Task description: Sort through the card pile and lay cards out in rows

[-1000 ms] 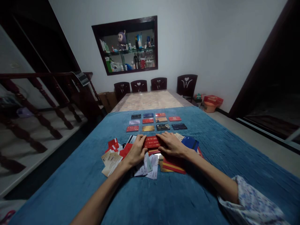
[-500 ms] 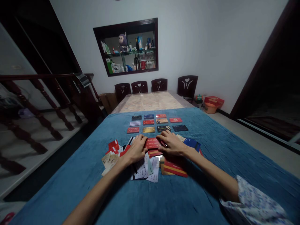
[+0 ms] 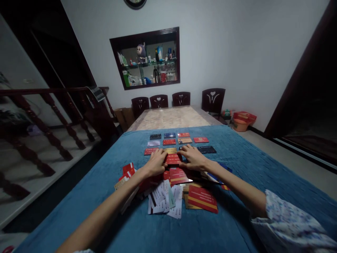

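Between my left hand (image 3: 157, 162) and my right hand (image 3: 193, 158) is a red card (image 3: 173, 159) with pale print, gripped at its two side edges. It is held above the loose cards, just in front of the laid-out rows. It partly covers a gold card (image 3: 170, 150) in the nearest row. Other cards lie in rows beyond, among them a red card (image 3: 169, 142), an orange-tan card (image 3: 185, 140) and a dark card (image 3: 206, 149). Under my wrists spreads a loose heap with white cards (image 3: 160, 200) and a red card with a yellow stripe (image 3: 202, 199).
A blue cloth (image 3: 105, 214) covers the near part of the table, and the patterned tabletop (image 3: 171, 117) shows beyond it. Several dark chairs (image 3: 181, 99) stand at the far end. A wooden railing (image 3: 52, 91) runs along the left. An orange bucket (image 3: 240, 124) is on the floor at right.
Both hands have carried the red card forward from the heap toward the rows. Red cards in the heap beneath are more exposed. The view has tilted up, bringing more of a wall clock into sight.
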The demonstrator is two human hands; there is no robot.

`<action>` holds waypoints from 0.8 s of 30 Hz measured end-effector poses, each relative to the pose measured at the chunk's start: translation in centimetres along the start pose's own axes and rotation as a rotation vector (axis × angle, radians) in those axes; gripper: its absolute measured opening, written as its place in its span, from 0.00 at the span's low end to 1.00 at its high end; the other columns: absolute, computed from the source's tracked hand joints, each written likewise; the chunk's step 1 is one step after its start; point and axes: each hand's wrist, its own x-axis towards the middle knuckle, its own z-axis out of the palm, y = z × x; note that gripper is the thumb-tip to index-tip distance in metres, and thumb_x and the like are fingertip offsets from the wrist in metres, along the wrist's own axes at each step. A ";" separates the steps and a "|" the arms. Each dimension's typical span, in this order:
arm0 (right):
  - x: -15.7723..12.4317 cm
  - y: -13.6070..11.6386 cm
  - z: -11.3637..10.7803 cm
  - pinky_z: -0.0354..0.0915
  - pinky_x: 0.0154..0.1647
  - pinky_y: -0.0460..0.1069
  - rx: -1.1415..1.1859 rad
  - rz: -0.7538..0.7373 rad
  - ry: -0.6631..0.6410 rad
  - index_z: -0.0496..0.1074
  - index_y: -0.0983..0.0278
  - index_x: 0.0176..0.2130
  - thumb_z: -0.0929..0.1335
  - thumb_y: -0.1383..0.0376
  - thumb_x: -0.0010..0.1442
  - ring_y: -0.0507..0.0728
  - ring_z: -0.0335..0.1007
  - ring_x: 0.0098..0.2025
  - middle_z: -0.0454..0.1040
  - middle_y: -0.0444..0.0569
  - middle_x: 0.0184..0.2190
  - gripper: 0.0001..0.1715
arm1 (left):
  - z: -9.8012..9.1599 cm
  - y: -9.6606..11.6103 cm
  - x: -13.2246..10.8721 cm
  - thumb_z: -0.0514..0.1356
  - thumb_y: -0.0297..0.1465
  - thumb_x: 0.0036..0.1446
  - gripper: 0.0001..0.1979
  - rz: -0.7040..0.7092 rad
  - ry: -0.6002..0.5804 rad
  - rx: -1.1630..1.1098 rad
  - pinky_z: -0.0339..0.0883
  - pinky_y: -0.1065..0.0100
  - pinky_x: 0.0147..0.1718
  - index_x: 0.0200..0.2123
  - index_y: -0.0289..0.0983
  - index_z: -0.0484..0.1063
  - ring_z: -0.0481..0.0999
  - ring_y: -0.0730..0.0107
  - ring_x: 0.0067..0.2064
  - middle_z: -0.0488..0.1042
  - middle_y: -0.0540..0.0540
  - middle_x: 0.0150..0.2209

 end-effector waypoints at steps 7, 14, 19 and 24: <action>2.4 1.0 -0.4 0.62 0.48 0.60 -0.038 0.015 -0.042 0.74 0.62 0.48 0.72 0.56 0.58 0.68 0.61 0.55 0.70 0.58 0.50 0.20 | -0.4 -1.1 2.3 0.59 0.24 0.52 0.18 -0.016 -0.022 0.055 0.63 0.51 0.52 0.48 0.36 0.70 0.65 0.50 0.54 0.68 0.38 0.51; 4.7 1.9 -0.4 0.63 0.49 0.60 -0.090 0.046 -0.058 0.76 0.63 0.44 0.72 0.57 0.58 0.67 0.63 0.53 0.71 0.58 0.50 0.16 | -0.4 -2.2 4.6 0.58 0.24 0.54 0.17 -0.064 -0.058 0.109 0.62 0.50 0.53 0.48 0.36 0.71 0.65 0.50 0.56 0.68 0.38 0.52; 6.2 2.6 -0.1 0.64 0.48 0.60 -0.112 0.082 -0.080 0.75 0.63 0.47 0.71 0.58 0.57 0.69 0.63 0.53 0.72 0.60 0.49 0.19 | 0.0 -3.1 6.1 0.57 0.24 0.54 0.19 -0.082 -0.057 0.128 0.62 0.50 0.53 0.50 0.37 0.70 0.65 0.51 0.57 0.68 0.38 0.53; 7.5 3.1 0.1 0.64 0.48 0.61 -0.114 0.122 -0.129 0.74 0.62 0.49 0.69 0.58 0.58 0.69 0.61 0.55 0.70 0.60 0.53 0.20 | 0.1 -3.8 7.5 0.57 0.25 0.54 0.19 -0.102 -0.082 0.185 0.62 0.49 0.53 0.51 0.37 0.69 0.64 0.50 0.57 0.67 0.38 0.54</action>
